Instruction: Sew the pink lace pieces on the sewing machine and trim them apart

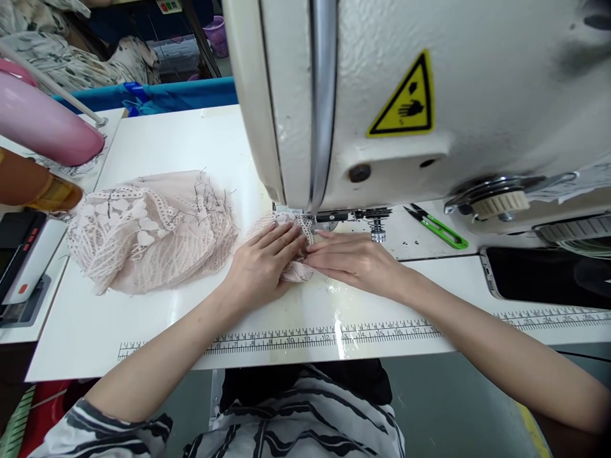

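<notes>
A small piece of pale pink lace fabric (296, 271) lies under the presser foot (315, 221) of a white sewing machine (405, 95). My left hand (265, 261) lies flat on it, fingers stretched toward the needle. My right hand (356, 257) rests beside it on the right, fingers flat and pointing left, touching the fabric's edge. The two hands meet fingertip to fingertip just in front of the foot.
A heap of pink lace pieces (153, 229) sits at the left of the white table (167, 331). Green thread snips (439, 230) and a dark phone (539, 277) lie at the right. A measuring tape strip (334, 334) runs along the front edge. A grey device (23, 261) stands far left.
</notes>
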Action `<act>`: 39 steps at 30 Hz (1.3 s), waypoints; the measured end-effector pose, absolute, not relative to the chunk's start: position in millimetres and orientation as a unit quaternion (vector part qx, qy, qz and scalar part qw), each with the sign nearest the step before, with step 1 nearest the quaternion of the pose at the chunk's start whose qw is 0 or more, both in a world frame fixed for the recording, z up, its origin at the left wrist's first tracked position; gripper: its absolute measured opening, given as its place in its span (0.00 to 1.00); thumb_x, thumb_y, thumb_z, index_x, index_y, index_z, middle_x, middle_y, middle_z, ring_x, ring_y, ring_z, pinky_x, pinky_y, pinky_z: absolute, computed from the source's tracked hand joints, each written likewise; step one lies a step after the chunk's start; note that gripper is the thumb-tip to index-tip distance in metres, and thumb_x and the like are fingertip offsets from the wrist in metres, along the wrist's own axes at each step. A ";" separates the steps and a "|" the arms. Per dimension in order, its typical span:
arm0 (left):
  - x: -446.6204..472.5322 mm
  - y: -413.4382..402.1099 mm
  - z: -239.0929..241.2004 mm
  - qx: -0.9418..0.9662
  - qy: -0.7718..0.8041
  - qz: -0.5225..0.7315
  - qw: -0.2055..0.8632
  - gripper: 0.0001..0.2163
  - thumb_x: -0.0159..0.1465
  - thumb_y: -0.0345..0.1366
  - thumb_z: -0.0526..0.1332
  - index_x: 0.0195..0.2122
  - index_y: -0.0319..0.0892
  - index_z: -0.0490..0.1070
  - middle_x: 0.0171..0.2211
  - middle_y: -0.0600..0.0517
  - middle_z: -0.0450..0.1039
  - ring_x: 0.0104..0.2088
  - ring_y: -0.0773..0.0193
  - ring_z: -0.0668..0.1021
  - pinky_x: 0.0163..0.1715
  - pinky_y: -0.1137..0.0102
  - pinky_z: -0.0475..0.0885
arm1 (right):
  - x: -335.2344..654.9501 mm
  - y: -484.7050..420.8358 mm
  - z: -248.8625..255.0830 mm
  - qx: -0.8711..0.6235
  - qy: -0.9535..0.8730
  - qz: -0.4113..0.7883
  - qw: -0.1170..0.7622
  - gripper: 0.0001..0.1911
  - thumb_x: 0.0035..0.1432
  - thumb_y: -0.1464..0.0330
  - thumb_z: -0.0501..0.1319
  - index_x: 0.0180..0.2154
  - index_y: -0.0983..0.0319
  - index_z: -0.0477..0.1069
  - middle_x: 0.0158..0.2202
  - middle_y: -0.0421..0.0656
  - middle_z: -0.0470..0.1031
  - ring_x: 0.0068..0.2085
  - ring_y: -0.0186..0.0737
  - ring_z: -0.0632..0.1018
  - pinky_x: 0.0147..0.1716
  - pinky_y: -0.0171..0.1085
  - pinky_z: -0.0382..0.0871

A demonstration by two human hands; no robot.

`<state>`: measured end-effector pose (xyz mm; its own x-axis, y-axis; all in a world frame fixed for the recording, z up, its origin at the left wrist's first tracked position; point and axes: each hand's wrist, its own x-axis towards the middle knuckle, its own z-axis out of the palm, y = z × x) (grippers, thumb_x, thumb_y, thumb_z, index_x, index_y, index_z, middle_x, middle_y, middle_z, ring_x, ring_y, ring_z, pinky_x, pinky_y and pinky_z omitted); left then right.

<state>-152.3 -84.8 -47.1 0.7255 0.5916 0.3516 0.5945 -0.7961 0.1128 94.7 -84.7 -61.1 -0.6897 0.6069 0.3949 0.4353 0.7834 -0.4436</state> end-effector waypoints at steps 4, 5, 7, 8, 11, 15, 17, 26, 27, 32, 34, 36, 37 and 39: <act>-150.4 -85.1 -47.9 -0.928 -0.323 -0.184 0.007 0.24 0.66 0.39 0.60 0.59 0.30 0.72 0.60 0.39 0.72 0.61 0.46 0.75 0.61 0.49 0.73 | 96.5 -85.2 -61.9 -0.291 -0.908 0.150 0.264 0.13 0.71 0.68 0.59 0.51 0.54 0.79 0.49 0.39 0.83 0.54 0.42 0.81 0.54 0.42 0.79; -149.9 -85.6 -47.8 -0.928 -0.324 -0.184 0.009 0.24 0.66 0.38 0.60 0.60 0.30 0.72 0.61 0.39 0.71 0.61 0.46 0.75 0.61 0.49 0.73 | 97.0 -85.2 -61.9 -0.292 -0.907 0.146 0.264 0.13 0.70 0.69 0.59 0.51 0.54 0.79 0.49 0.39 0.83 0.54 0.42 0.81 0.54 0.42 0.79; -149.0 -86.6 -47.5 -0.928 -0.326 -0.183 0.012 0.24 0.66 0.38 0.60 0.60 0.30 0.71 0.61 0.39 0.71 0.61 0.46 0.75 0.61 0.50 0.73 | 97.5 -85.0 -61.8 -0.296 -0.905 0.138 0.274 0.13 0.70 0.69 0.59 0.51 0.54 0.79 0.49 0.38 0.83 0.53 0.41 0.81 0.54 0.42 0.79; -148.6 -87.1 -47.2 -0.928 -0.326 -0.181 0.013 0.24 0.66 0.38 0.60 0.61 0.30 0.70 0.62 0.39 0.70 0.61 0.46 0.75 0.61 0.50 0.73 | 97.7 -84.8 -61.5 -0.295 -0.903 0.133 0.281 0.13 0.70 0.70 0.59 0.51 0.55 0.79 0.49 0.38 0.83 0.53 0.40 0.82 0.55 0.41 0.79; -147.4 -88.0 -46.9 -0.928 -0.327 -0.180 0.019 0.24 0.66 0.37 0.60 0.61 0.30 0.70 0.62 0.39 0.70 0.62 0.47 0.74 0.61 0.50 0.74 | 98.1 -84.0 -59.7 -0.280 -0.903 0.115 0.304 0.13 0.72 0.70 0.57 0.50 0.57 0.79 0.49 0.38 0.83 0.51 0.38 0.82 0.58 0.41 0.77; -145.3 -88.4 -47.7 -0.928 -0.328 -0.178 0.022 0.24 0.67 0.38 0.61 0.61 0.31 0.70 0.62 0.39 0.71 0.62 0.47 0.74 0.61 0.51 0.73 | 101.3 -83.7 -55.8 -0.290 -0.901 0.097 0.309 0.13 0.72 0.68 0.56 0.48 0.57 0.80 0.47 0.38 0.83 0.52 0.38 0.82 0.57 0.40 0.77; -144.1 -89.0 -48.0 -0.927 -0.330 -0.175 0.020 0.24 0.67 0.38 0.61 0.61 0.32 0.70 0.62 0.39 0.70 0.63 0.47 0.73 0.62 0.51 0.73 | 104.1 -83.3 -54.2 -0.302 -0.899 0.080 0.308 0.12 0.72 0.67 0.58 0.46 0.57 0.81 0.47 0.38 0.84 0.50 0.39 0.83 0.50 0.38 0.80; -140.5 -90.3 -48.5 -0.928 -0.332 -0.169 0.024 0.23 0.68 0.39 0.60 0.62 0.34 0.70 0.63 0.40 0.69 0.64 0.47 0.72 0.62 0.52 0.73 | 106.1 -83.9 -49.4 -0.350 -0.888 0.008 0.299 0.13 0.73 0.65 0.57 0.42 0.56 0.80 0.41 0.35 0.85 0.38 0.35 0.84 0.40 0.37 0.71; -140.1 -89.9 -48.8 -0.928 -0.331 -0.170 0.024 0.23 0.68 0.39 0.60 0.62 0.34 0.70 0.63 0.39 0.70 0.64 0.47 0.72 0.62 0.52 0.72 | 105.8 -84.6 -48.9 -0.359 -0.886 0.004 0.293 0.13 0.73 0.65 0.56 0.43 0.56 0.80 0.41 0.35 0.85 0.38 0.35 0.84 0.40 0.37 0.71; -138.4 -88.4 -50.2 -0.926 -0.334 -0.172 0.024 0.22 0.69 0.39 0.59 0.62 0.35 0.71 0.63 0.39 0.69 0.64 0.46 0.72 0.62 0.52 0.73 | 108.2 -85.9 -49.7 -0.396 -0.881 0.003 0.259 0.15 0.74 0.63 0.54 0.46 0.53 0.80 0.40 0.37 0.85 0.37 0.37 0.82 0.39 0.39 0.70; -138.5 -88.1 -50.4 -0.927 -0.331 -0.172 0.033 0.22 0.69 0.38 0.59 0.62 0.34 0.71 0.63 0.38 0.69 0.63 0.46 0.72 0.61 0.52 0.73 | 109.9 -84.2 -51.5 -0.397 -0.882 0.007 0.254 0.15 0.74 0.63 0.54 0.47 0.53 0.80 0.40 0.38 0.84 0.39 0.38 0.83 0.37 0.39 0.70; -139.7 -87.9 -50.1 -0.931 -0.318 -0.174 0.046 0.20 0.70 0.36 0.58 0.61 0.35 0.71 0.62 0.40 0.70 0.63 0.47 0.73 0.61 0.52 0.73 | 110.7 -81.6 -53.0 -0.385 -0.885 0.015 0.261 0.14 0.73 0.64 0.54 0.47 0.54 0.80 0.42 0.38 0.84 0.41 0.38 0.83 0.36 0.38 0.71; -140.7 -87.9 -49.7 -0.934 -0.306 -0.177 0.050 0.19 0.70 0.34 0.57 0.61 0.36 0.71 0.61 0.41 0.72 0.62 0.49 0.74 0.61 0.53 0.73 | 110.4 -80.2 -53.4 -0.372 -0.889 0.025 0.267 0.14 0.73 0.65 0.55 0.47 0.55 0.80 0.43 0.39 0.84 0.42 0.38 0.84 0.38 0.38 0.72; -143.8 -87.9 -48.2 -0.939 -0.281 -0.190 0.052 0.17 0.70 0.30 0.56 0.59 0.35 0.72 0.59 0.44 0.75 0.60 0.53 0.76 0.61 0.56 0.74 | 108.3 -77.9 -53.2 -0.337 -0.897 0.052 0.281 0.13 0.73 0.66 0.56 0.46 0.58 0.79 0.44 0.40 0.84 0.44 0.38 0.84 0.42 0.38 0.75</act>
<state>-143.8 -87.9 -48.2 0.7694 0.5082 0.3869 0.5481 -0.8364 0.0087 108.3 -77.9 -53.2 -0.6143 0.6347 0.4689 0.5761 0.7668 -0.2832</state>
